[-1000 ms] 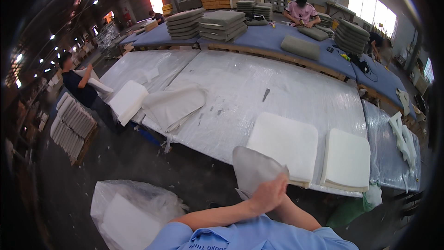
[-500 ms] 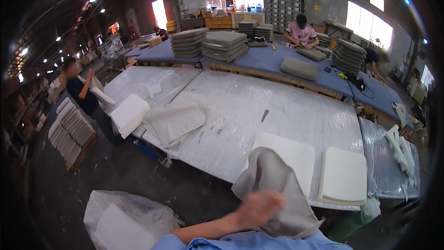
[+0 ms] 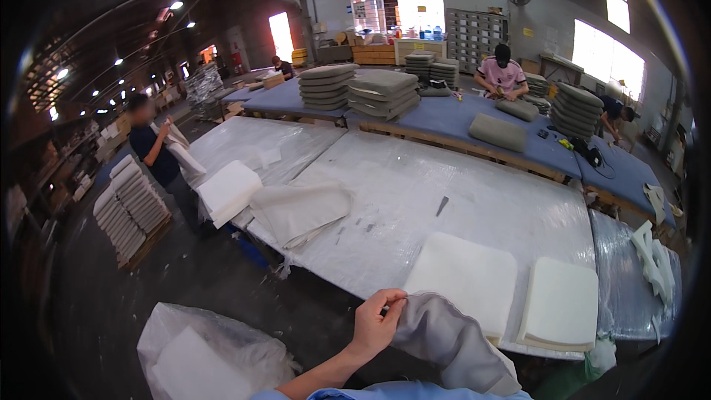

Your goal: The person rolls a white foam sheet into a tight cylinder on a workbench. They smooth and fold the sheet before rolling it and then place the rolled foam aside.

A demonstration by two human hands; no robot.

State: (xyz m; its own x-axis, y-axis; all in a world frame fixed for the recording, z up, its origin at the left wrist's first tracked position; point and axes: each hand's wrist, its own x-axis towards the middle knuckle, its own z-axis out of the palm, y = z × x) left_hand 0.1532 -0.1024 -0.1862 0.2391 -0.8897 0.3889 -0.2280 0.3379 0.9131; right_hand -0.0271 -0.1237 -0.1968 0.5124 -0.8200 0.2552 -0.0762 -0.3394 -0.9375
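My left hand (image 3: 376,320) is closed, its thumb and fingers pinching the top edge of a grey fabric cover (image 3: 452,344). The cloth hangs in folds from that pinch toward the right, over the table's near edge and close to my body. My right hand is out of sight. Just beyond the cloth lies a white foam pad (image 3: 465,274) with rounded corners, partly covered by it. To the right of that pad are more white foam pads (image 3: 561,300), apparently stacked.
The plastic-wrapped table (image 3: 385,207) holds a spread grey cover (image 3: 304,211) and white foam sheets (image 3: 229,189). A plastic bag of white foam (image 3: 211,352) stands on the floor at lower left. Behind, a blue table (image 3: 444,115) bears stacked grey cushions (image 3: 384,94); several people work around.
My left hand has moved left and up, now pinching the cover's edge instead of blurring in front of it. The cover's raised part has dropped, and the view has shifted slightly.
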